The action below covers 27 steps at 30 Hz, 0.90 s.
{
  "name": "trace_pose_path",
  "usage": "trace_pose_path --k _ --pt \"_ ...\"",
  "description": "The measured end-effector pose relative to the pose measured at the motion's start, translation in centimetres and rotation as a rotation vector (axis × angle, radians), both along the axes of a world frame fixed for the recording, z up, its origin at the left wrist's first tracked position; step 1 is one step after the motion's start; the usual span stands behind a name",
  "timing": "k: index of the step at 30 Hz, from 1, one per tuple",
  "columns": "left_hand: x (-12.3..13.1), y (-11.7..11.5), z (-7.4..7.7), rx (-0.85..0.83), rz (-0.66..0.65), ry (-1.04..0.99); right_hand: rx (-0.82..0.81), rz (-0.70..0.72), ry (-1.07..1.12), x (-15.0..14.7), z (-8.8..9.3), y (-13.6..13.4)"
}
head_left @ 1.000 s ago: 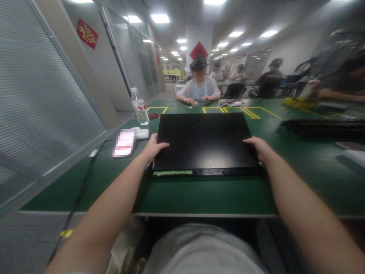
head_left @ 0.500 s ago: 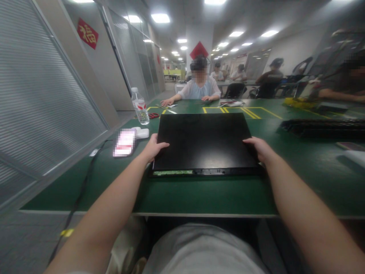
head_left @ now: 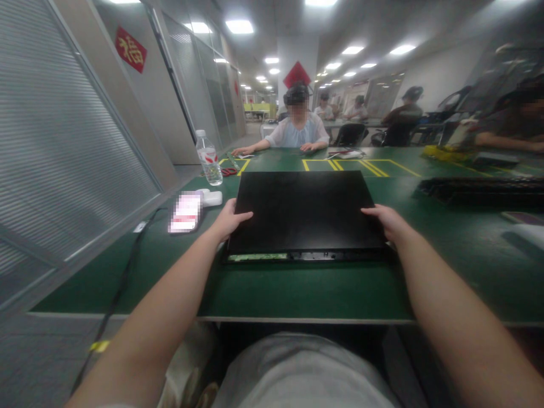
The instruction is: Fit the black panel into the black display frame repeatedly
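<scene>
A black flat display panel [head_left: 304, 212] lies in front of me over the green table [head_left: 306, 294]. Along its near edge runs a dark strip with a green circuit board [head_left: 258, 257] showing at the left. My left hand [head_left: 229, 220] grips the panel's left side, thumb on top of the screen. On the right side my right hand [head_left: 382, 221] holds it the same way. The other fingers of both hands are mostly hidden behind or under the panel's edges. Whether the panel touches the table I cannot tell.
Left of the panel are a lit phone [head_left: 185, 212], a white object [head_left: 211, 198], a water bottle [head_left: 209, 158] and red-handled scissors [head_left: 229, 171]. A black cable [head_left: 127, 269] hangs over the left edge. Across sits a person [head_left: 297, 127]. Long black parts [head_left: 480, 191] lie at right.
The panel's far edge has dipped slightly and the glare on its screen has faded. My hands keep their hold. The person opposite has moved a hand outward, toward the left of the view.
</scene>
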<state>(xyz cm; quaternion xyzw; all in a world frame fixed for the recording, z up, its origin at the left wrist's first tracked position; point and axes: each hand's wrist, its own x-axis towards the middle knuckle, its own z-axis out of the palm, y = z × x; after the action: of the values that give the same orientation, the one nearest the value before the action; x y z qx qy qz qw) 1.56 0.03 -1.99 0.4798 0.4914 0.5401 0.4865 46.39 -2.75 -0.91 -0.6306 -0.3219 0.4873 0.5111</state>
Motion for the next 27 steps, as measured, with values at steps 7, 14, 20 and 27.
trace_pose_path --k 7,14,20,27 --pt "-0.03 0.06 0.01 -0.003 0.002 0.006 -0.005 -0.006 -0.001 -0.15 0.15 -0.11" --pt "-0.03 0.00 0.00 -0.001 0.008 0.023 0.006 -0.006 -0.015 0.01 0.14 -0.07" --pt "0.04 0.00 0.01 -0.006 0.009 0.027 0.012 -0.012 -0.029 0.25 -0.25 0.29" --pt "-0.03 0.03 -0.02 -0.008 0.008 0.035 0.008 -0.015 -0.025 0.16 -0.20 0.17"
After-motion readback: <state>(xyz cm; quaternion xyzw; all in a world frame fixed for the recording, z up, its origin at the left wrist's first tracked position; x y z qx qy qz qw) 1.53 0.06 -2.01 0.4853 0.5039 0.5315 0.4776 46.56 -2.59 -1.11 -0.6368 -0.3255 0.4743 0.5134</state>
